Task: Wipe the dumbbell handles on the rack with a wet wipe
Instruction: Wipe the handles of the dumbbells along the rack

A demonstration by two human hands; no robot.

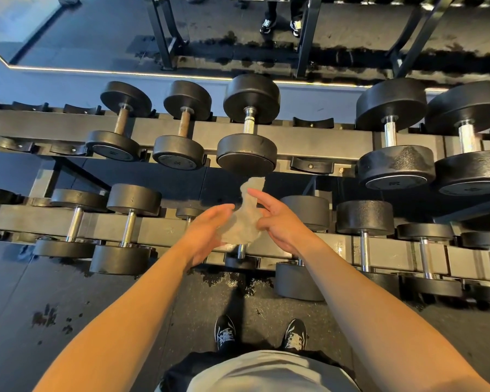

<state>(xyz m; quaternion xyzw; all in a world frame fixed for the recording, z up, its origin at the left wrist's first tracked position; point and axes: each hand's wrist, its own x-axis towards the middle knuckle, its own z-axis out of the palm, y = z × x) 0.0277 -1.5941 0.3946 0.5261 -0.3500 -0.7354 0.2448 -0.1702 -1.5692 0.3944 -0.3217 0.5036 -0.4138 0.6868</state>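
Both hands hold a crumpled, translucent grey wet wipe (245, 222) above the black two-tier dumbbell rack (317, 137): left hand (207, 230) cupping it with relaxed fingers, right hand (277, 219) pinching it.

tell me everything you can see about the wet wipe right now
The wet wipe is a thin, pale grey, half see-through sheet, crumpled and unevenly spread rather than flat. It is held in the air between the two hands, in front of the lower rack tier. Its wide lower part lies against the fingers of the left hand; the right hand holds its right edge, thumb side. A narrow wrinkled tongue stands up toward the head of an upper-tier dumbbell. It touches no handle.
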